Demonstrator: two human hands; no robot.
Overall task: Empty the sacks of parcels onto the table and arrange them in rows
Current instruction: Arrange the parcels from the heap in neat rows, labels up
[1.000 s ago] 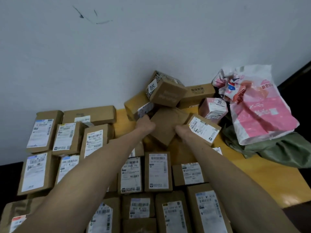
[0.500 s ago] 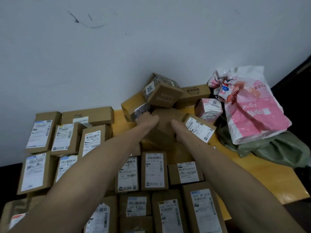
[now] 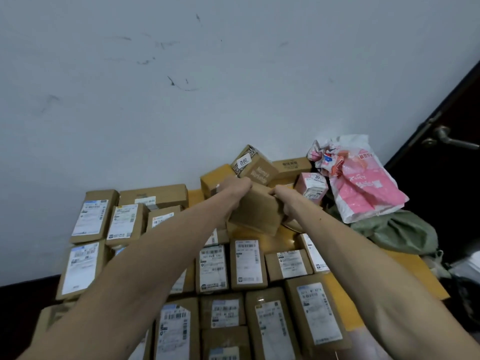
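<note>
Two hands grip one plain brown box by its opposite sides: left hand curled over the upper left corner, right hand clasped round the right edge. It hangs just above the table, in front of the loose pile at the wall. The two-sided hold probably serves to lift it free without toppling the boxes leaning behind it, and to turn it, since no label shows on the face in view. The rows nearer the person all lie label up, so this box likely needs flipping before it joins them. A pink bag and a green sack lie at the right, apart from the rows, seemingly already emptied.

Half a second ago the box sat lower among the pile, and a labelled box lay against the right wrist. Now the box is raised and tipped towards the person, and that labelled box no longer shows there.
</note>
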